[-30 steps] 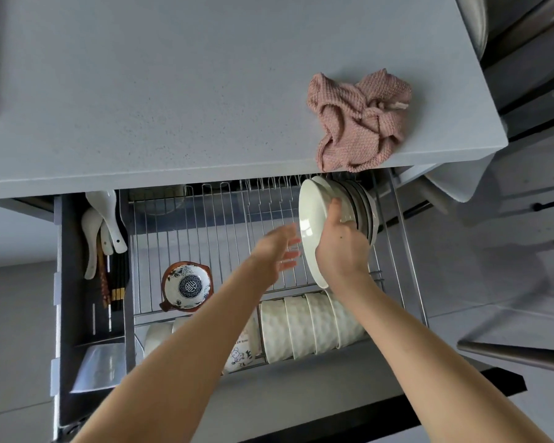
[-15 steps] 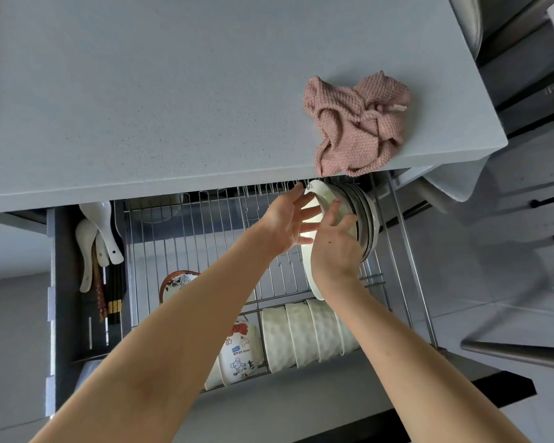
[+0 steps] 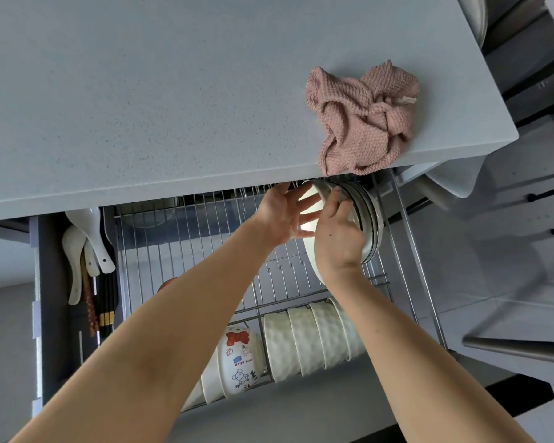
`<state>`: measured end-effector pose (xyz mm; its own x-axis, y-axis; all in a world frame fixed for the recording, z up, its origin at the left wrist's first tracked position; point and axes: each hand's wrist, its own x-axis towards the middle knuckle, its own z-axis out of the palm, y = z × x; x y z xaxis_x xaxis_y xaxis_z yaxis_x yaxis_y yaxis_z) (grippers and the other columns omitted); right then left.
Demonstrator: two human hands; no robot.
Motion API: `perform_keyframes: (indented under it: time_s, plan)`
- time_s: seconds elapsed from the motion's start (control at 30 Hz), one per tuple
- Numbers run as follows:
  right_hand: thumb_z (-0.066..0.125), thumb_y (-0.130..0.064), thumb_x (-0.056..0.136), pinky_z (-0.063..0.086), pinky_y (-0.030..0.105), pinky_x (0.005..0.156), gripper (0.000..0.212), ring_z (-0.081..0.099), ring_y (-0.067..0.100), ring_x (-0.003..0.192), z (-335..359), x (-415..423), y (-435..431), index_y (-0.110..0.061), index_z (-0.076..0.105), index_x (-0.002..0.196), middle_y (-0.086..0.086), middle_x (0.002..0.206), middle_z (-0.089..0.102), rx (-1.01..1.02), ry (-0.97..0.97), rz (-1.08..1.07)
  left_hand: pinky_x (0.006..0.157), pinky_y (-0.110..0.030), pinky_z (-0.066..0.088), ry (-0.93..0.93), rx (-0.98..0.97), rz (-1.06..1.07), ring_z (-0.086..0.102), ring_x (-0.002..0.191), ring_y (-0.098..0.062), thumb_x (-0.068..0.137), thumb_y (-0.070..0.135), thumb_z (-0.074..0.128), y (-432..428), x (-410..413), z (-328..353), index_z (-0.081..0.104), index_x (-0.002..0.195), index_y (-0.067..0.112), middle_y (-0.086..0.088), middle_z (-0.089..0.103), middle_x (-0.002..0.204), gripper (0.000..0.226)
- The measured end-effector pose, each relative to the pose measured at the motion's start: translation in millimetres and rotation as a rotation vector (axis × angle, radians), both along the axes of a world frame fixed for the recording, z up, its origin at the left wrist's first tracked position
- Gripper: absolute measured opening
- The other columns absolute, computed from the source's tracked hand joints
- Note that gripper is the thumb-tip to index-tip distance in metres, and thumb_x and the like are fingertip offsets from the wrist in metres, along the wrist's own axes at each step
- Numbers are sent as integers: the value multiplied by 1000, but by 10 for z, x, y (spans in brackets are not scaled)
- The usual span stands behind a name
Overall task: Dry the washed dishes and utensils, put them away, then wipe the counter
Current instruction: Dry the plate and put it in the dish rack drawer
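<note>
A white plate stands on edge in the wire rack of the pulled-out drawer, against several upright plates at the rack's right end. My right hand grips the white plate's rim from the near side. My left hand lies flat against the plate's face, fingers spread. A crumpled pink cloth rests on the grey counter, overhanging its front edge just above the plates.
White textured bowls and a cartoon-print bowl lie on their sides in the rack's front row. White spoons and dark chopsticks fill the left compartment. A metal handle juts out at right.
My left hand has risen from the middle of the rack to the plate's face. The plate has been pushed back and right, closer to the stacked plates under the counter edge.
</note>
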<state>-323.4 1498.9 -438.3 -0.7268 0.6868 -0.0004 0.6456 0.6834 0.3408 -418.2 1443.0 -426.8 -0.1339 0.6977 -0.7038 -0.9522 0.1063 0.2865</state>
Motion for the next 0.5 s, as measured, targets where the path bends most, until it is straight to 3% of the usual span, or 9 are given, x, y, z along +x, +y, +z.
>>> perform_keyframes:
  time_s: [0.13,0.27,0.37,0.43,0.5]
  plan:
    - [42,-13,81,16,20,44,41,40,3,35,-62,21,35,-12,52,121,0,92,69,95,-34,39,113,-59,15,-32,5,6,46,128,-28,100,50,13,3,20,-47,61,109,25,1,56,134,55]
    - [44,-10,81,17,20,44,40,37,6,33,-27,36,33,-19,68,111,1,85,67,105,-35,68,113,-60,14,-21,-1,3,47,128,-29,100,50,15,4,26,-54,60,112,25,1,56,134,53]
    - [65,-11,66,16,17,44,40,36,10,30,67,87,41,-21,73,104,4,76,64,133,49,106,113,-60,14,5,-26,-17,47,128,-29,100,49,15,-9,11,-33,54,126,25,2,55,136,53]
    - [80,-9,49,17,16,44,60,30,14,30,136,165,45,-18,72,108,8,76,61,77,92,116,113,-59,15,27,-51,-24,47,128,-30,100,48,16,-20,2,3,49,133,23,2,53,138,53]
    - [88,-16,45,18,17,45,71,30,16,34,274,245,18,-15,68,114,10,78,59,-7,97,121,113,-60,15,44,-73,-22,47,128,-31,100,46,17,-50,-3,67,46,137,21,0,53,138,53]
